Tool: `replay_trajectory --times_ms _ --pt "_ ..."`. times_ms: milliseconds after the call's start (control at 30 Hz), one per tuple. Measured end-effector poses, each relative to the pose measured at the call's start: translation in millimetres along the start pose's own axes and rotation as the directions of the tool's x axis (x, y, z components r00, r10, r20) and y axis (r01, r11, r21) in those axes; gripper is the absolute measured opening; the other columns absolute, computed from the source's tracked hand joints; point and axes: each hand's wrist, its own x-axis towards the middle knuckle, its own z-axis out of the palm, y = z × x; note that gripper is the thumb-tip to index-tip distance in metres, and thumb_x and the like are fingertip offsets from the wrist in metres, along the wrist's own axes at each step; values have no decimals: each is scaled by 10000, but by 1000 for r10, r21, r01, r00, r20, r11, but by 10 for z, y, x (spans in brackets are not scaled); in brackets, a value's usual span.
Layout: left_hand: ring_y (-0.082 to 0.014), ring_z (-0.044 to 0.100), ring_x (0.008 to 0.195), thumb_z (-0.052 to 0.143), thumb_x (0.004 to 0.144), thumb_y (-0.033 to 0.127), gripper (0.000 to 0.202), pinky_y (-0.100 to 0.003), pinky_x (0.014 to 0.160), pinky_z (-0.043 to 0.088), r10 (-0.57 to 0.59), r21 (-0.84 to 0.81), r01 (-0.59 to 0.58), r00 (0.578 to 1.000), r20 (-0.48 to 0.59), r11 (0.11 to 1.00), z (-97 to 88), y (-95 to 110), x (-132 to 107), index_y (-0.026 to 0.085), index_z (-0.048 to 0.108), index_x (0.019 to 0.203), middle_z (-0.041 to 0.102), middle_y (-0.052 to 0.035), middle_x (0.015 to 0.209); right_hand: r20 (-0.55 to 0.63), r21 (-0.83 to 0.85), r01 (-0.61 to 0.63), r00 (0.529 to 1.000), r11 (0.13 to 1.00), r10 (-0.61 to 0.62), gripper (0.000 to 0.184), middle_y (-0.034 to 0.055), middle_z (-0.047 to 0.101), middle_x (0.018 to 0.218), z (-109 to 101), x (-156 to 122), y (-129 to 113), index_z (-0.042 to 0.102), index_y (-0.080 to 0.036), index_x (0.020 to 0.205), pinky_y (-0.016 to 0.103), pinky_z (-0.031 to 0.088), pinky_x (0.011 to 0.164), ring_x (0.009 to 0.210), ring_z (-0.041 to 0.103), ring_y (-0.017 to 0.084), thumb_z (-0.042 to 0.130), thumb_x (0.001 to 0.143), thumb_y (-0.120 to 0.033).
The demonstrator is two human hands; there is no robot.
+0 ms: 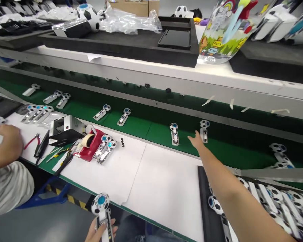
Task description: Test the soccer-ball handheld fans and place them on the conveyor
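My left hand (98,233) closes its fingers (111,222) round a football-patterned handheld fan (101,205), holding it upright above the green conveyor belt (138,126), while my right hand (196,140) spreads its fingers (192,137) wide just beside a second fan (204,131) lying on that belt, within reach for pickup.

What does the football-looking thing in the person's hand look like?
The white plastic football-patterned gadget has a round black-and-white head like a little football, with a bright blue circle in its middle. Below runs a long, narrow handle, white with a dark strip. It stands slightly tilted, held around the handle by the person's left hand, at the bottom of the view.
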Motion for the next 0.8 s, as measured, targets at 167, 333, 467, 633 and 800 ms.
replay_trajectory --times_ms 167,333,467,633,800 --pt "-263 617 882 635 555 534 575 -378 731 508 292 249 -318 947 137 915 412 383 653 231 476 1017 623 -46 908 144 18 12 990 1000 -15 490 116 435 1278 692 -104 -68 383 -174 1266 486 398 909 1106 470 264 540 827 -324" --pt "-231 597 769 575 621 412 480 -352 783 450 325 481 -406 913 245 777 657 680 1321 139 523 1012 620 -25 761 188 99 -83 980 992 63 485 115 443 1250 867 -98 -89 383 -174 1258 515 374 916 1103 459 274 547 821 -306" --pt "-219 573 853 495 694 317 369 -313 826 418 355 591 -480 877 323 648 708 617 1506 145 560 1014 631 -42 864 298 283 -170 951 944 82 338 86 543 1087 776 -234 -38 488 -145 1127 420 465 804 943 547 210 520 838 -319" --pt "-286 479 1014 465 740 300 442 -404 953 305 469 731 -509 834 289 455 710 424 1456 140 511 1150 559 -110 1018 420 583 -251 907 773 -23 283 53 583 834 580 -1141 50 530 -155 915 343 501 688 755 577 171 489 808 -413" --pt "-272 391 1130 289 856 304 458 -407 1004 264 598 771 -573 731 329 277 776 687 1472 104 410 1251 450 -152 1187 473 765 -257 847 591 -244 430 55 591 874 189 -2372 57 561 -218 936 392 467 751 798 576 229 643 618 -495"
